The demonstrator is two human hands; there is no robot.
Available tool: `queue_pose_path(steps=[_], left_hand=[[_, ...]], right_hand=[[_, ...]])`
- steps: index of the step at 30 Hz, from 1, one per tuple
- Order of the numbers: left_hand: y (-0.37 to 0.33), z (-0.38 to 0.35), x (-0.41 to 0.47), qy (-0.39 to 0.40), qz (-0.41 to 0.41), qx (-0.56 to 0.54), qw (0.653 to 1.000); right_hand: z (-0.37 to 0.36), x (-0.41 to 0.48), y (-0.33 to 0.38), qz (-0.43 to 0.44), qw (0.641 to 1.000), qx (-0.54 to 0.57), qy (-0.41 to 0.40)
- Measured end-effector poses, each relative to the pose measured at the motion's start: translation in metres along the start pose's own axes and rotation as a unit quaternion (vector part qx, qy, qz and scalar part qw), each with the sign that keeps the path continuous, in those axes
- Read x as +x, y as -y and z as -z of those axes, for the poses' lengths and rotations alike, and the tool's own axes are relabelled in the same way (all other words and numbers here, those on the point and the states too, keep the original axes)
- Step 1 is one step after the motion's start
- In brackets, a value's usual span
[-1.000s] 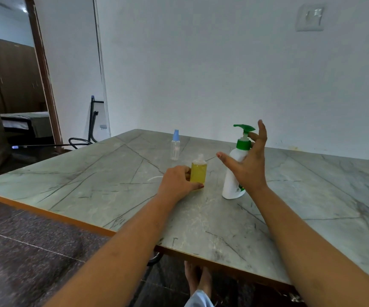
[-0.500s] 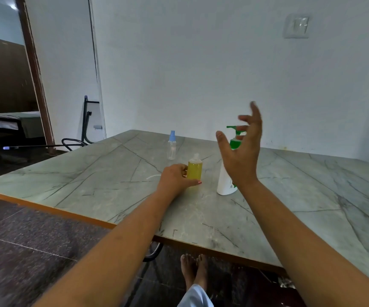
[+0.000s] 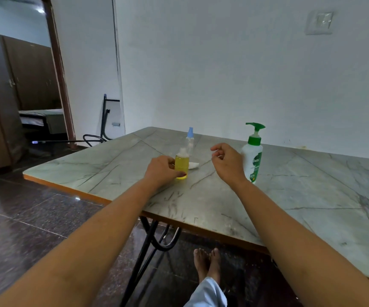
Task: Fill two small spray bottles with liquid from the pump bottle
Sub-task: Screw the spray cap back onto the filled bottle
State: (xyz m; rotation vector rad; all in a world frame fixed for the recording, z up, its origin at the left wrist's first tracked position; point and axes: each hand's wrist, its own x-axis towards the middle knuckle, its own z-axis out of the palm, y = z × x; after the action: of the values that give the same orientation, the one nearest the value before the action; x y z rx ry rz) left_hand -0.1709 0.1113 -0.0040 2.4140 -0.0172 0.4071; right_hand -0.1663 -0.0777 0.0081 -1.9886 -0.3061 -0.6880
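Grey-green marble-patterned table (image 3: pixel 312 196) with dark veins and orange-brown edge, small bottle (image 3: pixel 181 166) of yellow liquid, at its twelve o'clock a clear bottle (image 3: pixel 190 139) with pale blue cap, at three o'clock a white pump bottle (image 3: pixel 252 158) with green pump and label, white wall (image 3: pixel 223 63), dark speckled glossy floor (image 3: pixel 35 218).

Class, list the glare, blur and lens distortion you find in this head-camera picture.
Head view: a bright glare spot on the glossy floor; door frame bowed by the wide-angle lens; switch plate smeared; yellow spray bottle and pump bottle reasonably sharp.
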Motion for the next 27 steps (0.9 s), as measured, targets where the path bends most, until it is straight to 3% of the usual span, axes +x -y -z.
queue_pose_path(steps=[4,9,14,18,23,27], left_hand=[[0.009,0.012,-0.002,0.0,0.008,0.004,1.0],[0.012,0.01,-0.001,-0.007,0.003,-0.006,1.0],[0.019,0.009,0.004,-0.013,-0.002,-0.03,0.999],[0.024,0.008,0.015,-0.007,0.005,-0.041,0.999],[0.026,0.009,0.023,0.008,0.013,-0.04,0.999],[0.027,0.007,0.025,0.004,0.018,-0.045,0.999]], right_hand=[[-0.026,0.011,-0.01,-0.004,0.988,-0.107,0.107],[-0.058,0.028,-0.011,0.017,0.931,-0.288,0.225],[-0.085,0.049,-0.025,-0.011,0.891,-0.329,0.311],[-0.087,0.054,-0.027,0.006,0.912,-0.311,0.268],[-0.06,0.057,-0.012,-0.028,0.969,-0.162,0.187],[-0.035,0.054,0.015,-0.002,0.994,-0.028,0.103]])
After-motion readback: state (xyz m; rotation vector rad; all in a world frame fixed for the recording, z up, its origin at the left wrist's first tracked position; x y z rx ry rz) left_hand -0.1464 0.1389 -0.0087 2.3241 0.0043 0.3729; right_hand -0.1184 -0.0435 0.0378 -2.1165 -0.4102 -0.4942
